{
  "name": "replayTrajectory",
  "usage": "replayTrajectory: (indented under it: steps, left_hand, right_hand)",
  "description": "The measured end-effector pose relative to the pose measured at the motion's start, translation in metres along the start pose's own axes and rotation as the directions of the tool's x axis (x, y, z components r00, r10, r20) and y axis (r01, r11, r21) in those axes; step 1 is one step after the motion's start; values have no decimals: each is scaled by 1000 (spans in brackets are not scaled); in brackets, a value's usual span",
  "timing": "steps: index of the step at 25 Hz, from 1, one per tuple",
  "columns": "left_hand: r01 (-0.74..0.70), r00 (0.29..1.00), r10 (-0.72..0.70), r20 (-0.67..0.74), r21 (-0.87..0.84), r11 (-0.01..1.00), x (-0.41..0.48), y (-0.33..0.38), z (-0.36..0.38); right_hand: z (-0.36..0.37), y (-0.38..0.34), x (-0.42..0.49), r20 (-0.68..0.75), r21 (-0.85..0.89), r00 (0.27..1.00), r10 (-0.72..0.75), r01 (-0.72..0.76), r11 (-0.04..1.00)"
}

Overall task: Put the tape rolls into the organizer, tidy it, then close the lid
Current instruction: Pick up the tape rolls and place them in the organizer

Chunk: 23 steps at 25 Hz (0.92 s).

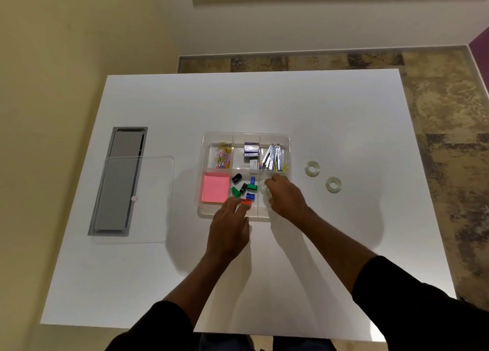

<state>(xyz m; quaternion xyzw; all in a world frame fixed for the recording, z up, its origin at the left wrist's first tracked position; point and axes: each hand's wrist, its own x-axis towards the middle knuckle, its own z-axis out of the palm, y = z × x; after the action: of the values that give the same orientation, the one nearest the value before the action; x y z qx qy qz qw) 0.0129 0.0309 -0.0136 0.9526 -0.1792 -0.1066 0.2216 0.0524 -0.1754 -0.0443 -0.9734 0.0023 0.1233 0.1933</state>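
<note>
Midway through loading: the right hand [284, 194], fingers curled on a clear tape roll [264, 187], sets it in the organizer [288, 141] compartment at 5 o'clock. The left hand [229, 227], fingers loosely together, steadies the near rim. Two tape rolls [312, 168] [333, 184] wait at 3 o'clock; the lid [156, 199] lies at 9 o'clock. White table [264, 104], mottled floor [444, 117].
</note>
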Motion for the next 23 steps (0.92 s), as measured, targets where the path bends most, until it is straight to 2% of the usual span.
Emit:
replayTrajectory:
  steps: [4,9,12,15,17,19,21,23]
  left_hand:
    - [24,999,-24,29,-10,1000,-3,-6,0]
    - [16,999,-15,43,-22,1000,-1,-7,-1]
    - [-2,999,3,37,-19,1000,3,-6,-1]
    - [-18,999,19,33,-21,1000,6,-3,0]
    - [-34,999,35,33,-25,999,9,0,2]
    - [-45,998,46,39,-27,999,11,3,4]
    - [-55,997,56,51,-27,998,14,5,7]
    - [-64,996,66,55,-31,997,15,6,9]
  right_hand:
    - [9,-3,3,58,36,998,32,-34,999]
    - [2,14,1,-69,246,996,60,-42,968]
    - [-12,35,-5,-161,409,969,190,-109,906]
    - [-22,65,-12,-202,471,911,359,-231,851]
    - [-25,89,-18,-192,445,872,450,-332,832]
    - [-26,110,-25,-207,308,846,492,-421,853]
    - [-26,127,-32,-195,162,847,494,-469,868]
    - [-27,135,-36,-153,97,850,504,-494,864]
